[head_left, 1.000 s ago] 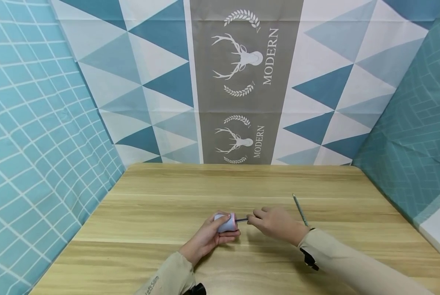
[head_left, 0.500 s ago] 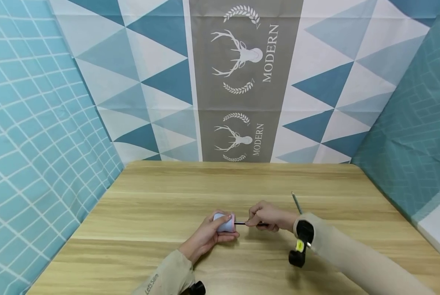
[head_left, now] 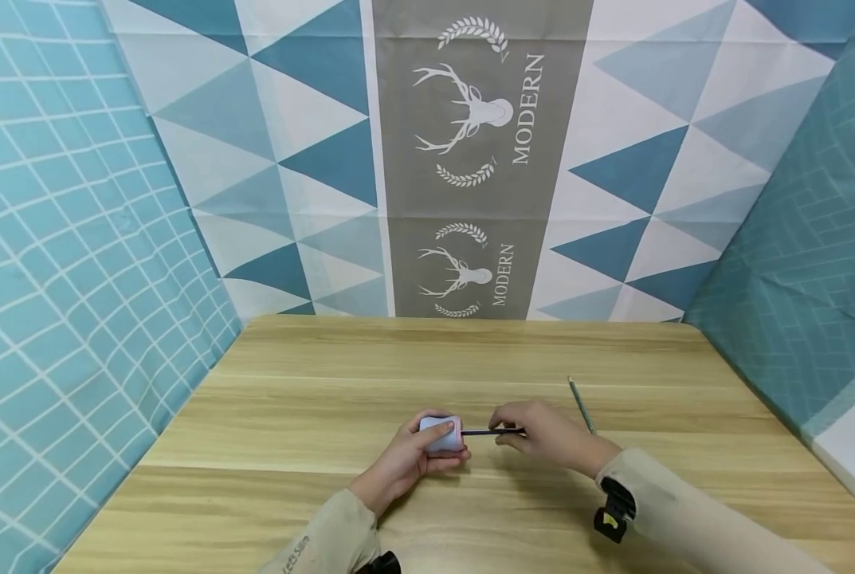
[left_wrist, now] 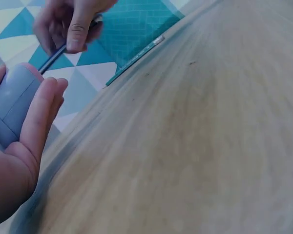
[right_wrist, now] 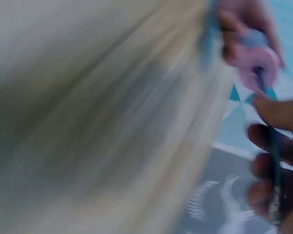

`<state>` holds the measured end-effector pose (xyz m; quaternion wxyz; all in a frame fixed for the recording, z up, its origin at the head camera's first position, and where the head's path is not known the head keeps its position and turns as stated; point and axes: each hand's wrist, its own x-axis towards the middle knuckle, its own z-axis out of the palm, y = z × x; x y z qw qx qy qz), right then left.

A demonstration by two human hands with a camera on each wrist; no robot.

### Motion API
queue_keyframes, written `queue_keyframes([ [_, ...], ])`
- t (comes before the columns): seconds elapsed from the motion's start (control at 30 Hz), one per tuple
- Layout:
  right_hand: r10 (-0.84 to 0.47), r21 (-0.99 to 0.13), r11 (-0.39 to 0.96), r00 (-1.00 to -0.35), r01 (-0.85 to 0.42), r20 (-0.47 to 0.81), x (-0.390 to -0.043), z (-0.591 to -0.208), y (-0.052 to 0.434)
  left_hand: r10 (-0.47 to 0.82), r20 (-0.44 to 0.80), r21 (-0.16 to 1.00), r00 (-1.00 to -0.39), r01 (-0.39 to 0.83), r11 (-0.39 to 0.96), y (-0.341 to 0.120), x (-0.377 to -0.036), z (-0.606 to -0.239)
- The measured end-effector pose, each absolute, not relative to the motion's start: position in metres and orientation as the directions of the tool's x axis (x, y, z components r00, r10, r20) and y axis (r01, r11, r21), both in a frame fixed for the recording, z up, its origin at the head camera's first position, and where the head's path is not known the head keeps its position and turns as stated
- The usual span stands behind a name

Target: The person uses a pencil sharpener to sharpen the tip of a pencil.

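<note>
— While your left hand (head_left: 405, 456) curls round the sharpener (head_left: 441, 434) near the middle of the table (head_left: 312, 399), how much room do you have?

— Plenty: bare wood lies on every side of you, and the near edge is cut off below your sleeves.

— And your right hand (head_left: 542, 434)?

— It pinches the dark pencil (head_left: 492, 431), whose tip sits at the sharpener's pink end. A second pencil (head_left: 582, 406) lies just behind that hand, well short of the right edge.

— Anything unclear?

— Your right wrist view is blurred; whether the tip is inside stays hidden.

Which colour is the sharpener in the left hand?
Pale blue-grey sharpener with a pink end, clearest from the head view.
</note>
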<state>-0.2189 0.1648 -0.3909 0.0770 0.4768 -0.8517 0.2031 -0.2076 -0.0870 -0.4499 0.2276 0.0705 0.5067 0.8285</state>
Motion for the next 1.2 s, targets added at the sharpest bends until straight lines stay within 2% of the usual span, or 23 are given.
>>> queue_keyframes([
  [0.07, -0.823, 0.108, 0.427, -0.336, -0.898, 0.458, -0.217, -0.392, 0.165, 0.453, -0.115, 0.853, -0.884, -0.322, -0.412, -0.088, -0.208, -0.449],
  [0.13, -0.828, 0.354, 0.409, -0.178, -0.841, 0.532, -0.216, -0.393, 0.164, 0.463, -0.110, 0.840, -0.880, -0.331, -0.431, -0.088, -0.208, -0.448],
  [0.17, -0.823, 0.408, 0.405, -0.132, -0.818, 0.552, -0.217, -0.395, 0.164, 0.469, -0.103, 0.837, -0.877, -0.331, -0.436, -0.088, -0.208, -0.448],
  [0.23, -0.801, 0.400, 0.406, -0.110, -0.822, 0.588, -0.218, -0.399, 0.163, 0.481, -0.087, 0.836, -0.873, -0.327, -0.442, -0.089, -0.208, -0.448],
  [0.3, -0.778, 0.319, 0.402, -0.137, -0.858, 0.613, -0.218, -0.403, 0.162, 0.489, -0.075, 0.838, -0.869, -0.321, -0.442, -0.089, -0.208, -0.448],
  [0.37, -0.759, 0.191, 0.408, -0.216, -0.893, 0.614, -0.217, -0.406, 0.161, 0.495, -0.069, 0.841, -0.866, -0.317, -0.438, -0.089, -0.208, -0.449],
  [0.4, -0.752, 0.109, 0.419, -0.278, -0.901, 0.597, -0.216, -0.406, 0.160, 0.493, -0.072, 0.843, -0.867, -0.317, -0.435, -0.089, -0.208, -0.449],
  [0.47, -0.734, -0.109, 0.458, -0.444, -0.882, 0.513, -0.212, -0.402, 0.157, 0.486, -0.083, 0.844, -0.870, -0.321, -0.430, -0.089, -0.208, -0.450],
  [0.57, -0.675, -0.464, 0.521, -0.679, -0.717, 0.290, -0.210, -0.390, 0.151, 0.477, -0.103, 0.844, -0.873, -0.331, -0.422, -0.089, -0.208, -0.450],
  [0.63, -0.624, -0.675, 0.524, -0.773, -0.520, 0.112, -0.212, -0.382, 0.148, 0.474, -0.110, 0.842, -0.874, -0.335, -0.423, -0.090, -0.208, -0.450],
  [0.7, -0.591, -0.812, 0.493, -0.805, -0.312, -0.050, -0.217, -0.376, 0.147, 0.475, -0.107, 0.842, -0.874, -0.333, -0.424, -0.090, -0.208, -0.450],
  [0.77, -0.567, -0.876, 0.471, -0.797, -0.106, -0.209, -0.224, -0.374, 0.148, 0.478, -0.091, 0.848, -0.874, -0.320, -0.423, -0.091, -0.209, -0.450],
  [0.87, -0.534, -0.870, 0.472, -0.740, 0.140, -0.409, -0.231, -0.379, 0.153, 0.487, -0.070, 0.864, -0.871, -0.297, -0.407, -0.092, -0.209, -0.450],
  [0.93, -0.534, -0.858, 0.472, -0.708, 0.202, -0.461, -0.233, -0.386, 0.156, 0.487, -0.063, 0.880, -0.871, -0.279, -0.385, -0.092, -0.209, -0.450],
  [1.0, -0.556, -0.872, 0.463, -0.715, 0.158, -0.424, -0.233, -0.391, 0.159, 0.482, -0.063, 0.891, -0.874, -0.266, -0.367, -0.092, -0.209, -0.451],
  [1.03, -0.576, -0.887, 0.454, -0.732, 0.083, -0.363, -0.232, -0.392, 0.160, 0.478, -0.064, 0.895, -0.876, -0.262, -0.361, -0.092, -0.209, -0.451],
  [1.1, -0.633, -0.882, 0.437, -0.757, -0.176, -0.162, -0.228, -0.394, 0.161, 0.466, -0.066, 0.895, -0.882, -0.259, -0.363, -0.091, -0.209, -0.450],
  [1.13, -0.671, -0.825, 0.433, -0.741, -0.363, -0.027, -0.225, -0.394, 0.161, 0.463, -0.068, 0.891, -0.884, -0.263, -0.370, -0.091, -0.209, -0.450],
  [1.17, -0.712, -0.701, 0.433, -0.692, -0.566, 0.119, -0.223, -0.395, 0.161, 0.462, -0.067, 0.886, -0.884, -0.266, -0.381, -0.091, -0.209, -0.450],
  [1.2, -0.750, -0.507, 0.433, -0.610, -0.745, 0.256, -0.222, -0.394, 0.160, 0.462, -0.062, 0.879, -0.885, -0.268, -0.394, -0.091, -0.209, -0.449],
])
